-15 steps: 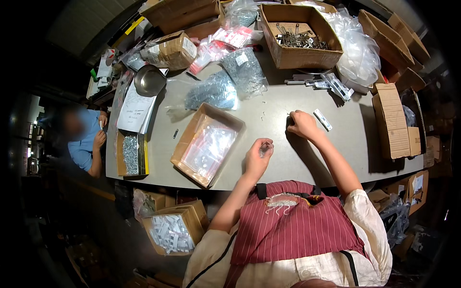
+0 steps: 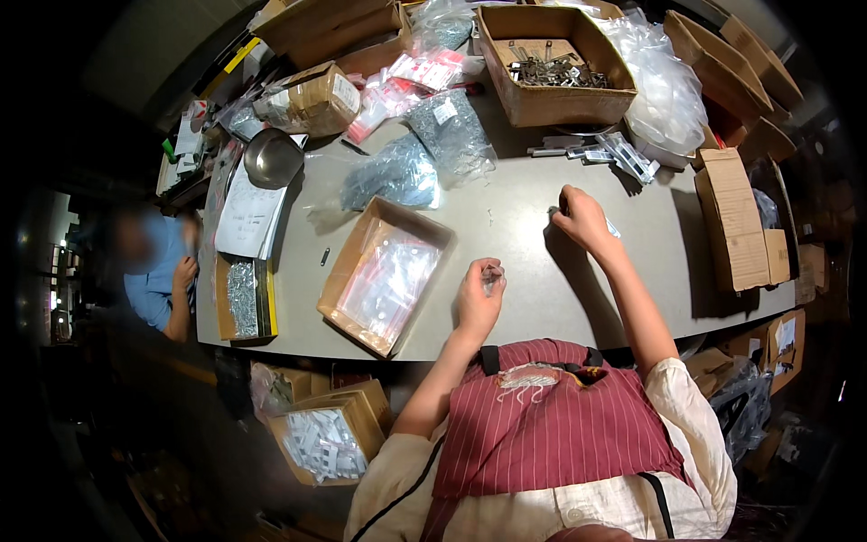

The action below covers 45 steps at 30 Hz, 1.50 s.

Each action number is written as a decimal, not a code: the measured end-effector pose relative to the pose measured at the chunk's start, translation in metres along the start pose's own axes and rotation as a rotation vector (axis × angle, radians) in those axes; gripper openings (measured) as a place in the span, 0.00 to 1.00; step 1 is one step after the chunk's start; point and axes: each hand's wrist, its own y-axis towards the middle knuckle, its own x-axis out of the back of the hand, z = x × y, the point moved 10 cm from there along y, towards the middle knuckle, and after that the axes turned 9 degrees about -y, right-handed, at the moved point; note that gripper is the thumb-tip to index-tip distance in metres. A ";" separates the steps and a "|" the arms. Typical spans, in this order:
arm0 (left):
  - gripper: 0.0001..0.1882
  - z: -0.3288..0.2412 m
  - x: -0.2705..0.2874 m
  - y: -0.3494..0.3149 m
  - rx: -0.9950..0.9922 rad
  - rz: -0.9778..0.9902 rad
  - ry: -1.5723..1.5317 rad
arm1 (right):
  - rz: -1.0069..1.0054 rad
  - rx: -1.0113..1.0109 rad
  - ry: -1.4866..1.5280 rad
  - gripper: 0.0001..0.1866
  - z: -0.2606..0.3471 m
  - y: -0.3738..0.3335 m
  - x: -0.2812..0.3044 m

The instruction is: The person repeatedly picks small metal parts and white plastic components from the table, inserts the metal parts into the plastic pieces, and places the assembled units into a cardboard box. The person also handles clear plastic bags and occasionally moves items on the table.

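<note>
My left hand is closed around a small, crumpled clear plastic bag, to the right of the open cardboard box. My right hand is over the tabletop further right, fingers curled together; whatever is at the fingertips is too small to make out. Beside its wrist, partly covered, shows a white and blue strip-shaped piece. A few tiny light pieces lie between the hands and the filled bags. The shallow cardboard box holds clear zip bags with red edges.
Bags of small metal parts lie at the back, near a metal scoop on papers. A carton of metal clips stands behind metal pieces. A box of screws is at left, near a co-worker in blue.
My right hand has shifted slightly right and away from me, now partly covering the white and blue strip. My left hand still holds the clear bag. The view has moved a little.
</note>
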 end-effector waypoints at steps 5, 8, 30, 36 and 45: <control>0.17 0.000 -0.011 0.004 0.145 0.106 -0.352 | 0.030 0.154 -0.191 0.10 0.013 -0.001 -0.024; 0.18 -0.016 -0.020 0.002 0.432 0.207 -0.803 | 0.123 0.216 -0.226 0.09 0.016 -0.009 -0.030; 0.18 0.004 -0.027 0.000 0.297 0.244 -0.375 | -0.170 -0.116 0.135 0.17 -0.082 0.001 0.051; 0.18 0.012 -0.028 0.000 0.294 0.181 -0.399 | -0.371 0.122 -0.257 0.27 -0.105 0.039 0.047; 0.15 0.014 -0.008 -0.010 0.288 0.143 -0.378 | -0.101 0.149 -0.268 0.21 -0.087 0.056 0.031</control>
